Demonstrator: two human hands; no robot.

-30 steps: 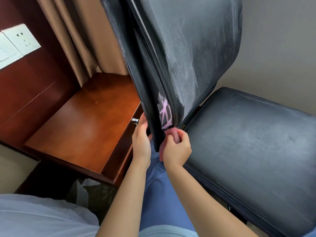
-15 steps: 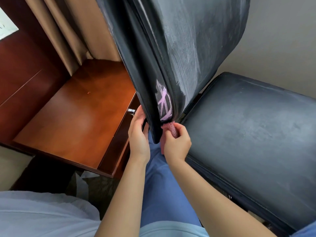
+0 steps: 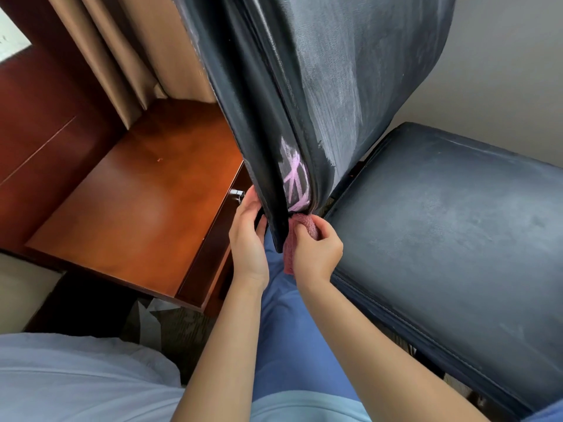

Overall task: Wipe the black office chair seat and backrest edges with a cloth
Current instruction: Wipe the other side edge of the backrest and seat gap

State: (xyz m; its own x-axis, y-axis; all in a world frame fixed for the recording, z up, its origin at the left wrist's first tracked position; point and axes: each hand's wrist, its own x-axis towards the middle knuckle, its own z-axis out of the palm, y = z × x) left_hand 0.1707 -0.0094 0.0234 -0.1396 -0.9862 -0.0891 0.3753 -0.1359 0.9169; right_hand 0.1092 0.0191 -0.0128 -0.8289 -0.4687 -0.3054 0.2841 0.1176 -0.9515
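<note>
The black chair's backrest [image 3: 320,86] rises at top centre, edge-on toward me, smeared with whitish streaks. Pink chalk-like lines [image 3: 294,181] mark its side edge near the bottom. The dusty black seat [image 3: 451,226] spreads to the right. My right hand [image 3: 316,251] grips a bunched pink cloth [image 3: 304,226] and presses it against the backrest's lower edge just below the pink marks. My left hand [image 3: 248,239] holds the backrest's lower rear edge, its fingertips hidden behind the chair.
A reddish wooden nightstand [image 3: 131,208] with a metal drawer knob [image 3: 237,193] stands left of the chair, close to my left hand. Beige curtains [image 3: 122,56] hang behind it. A grey wall [image 3: 502,71] is at right. White bedding [image 3: 76,379] lies at bottom left.
The view has shifted a little. My right hand and the cloth have stayed at the bottom of the backrest edge, with the cloth worked slightly against the pink marks. My left hand keeps its hold.
</note>
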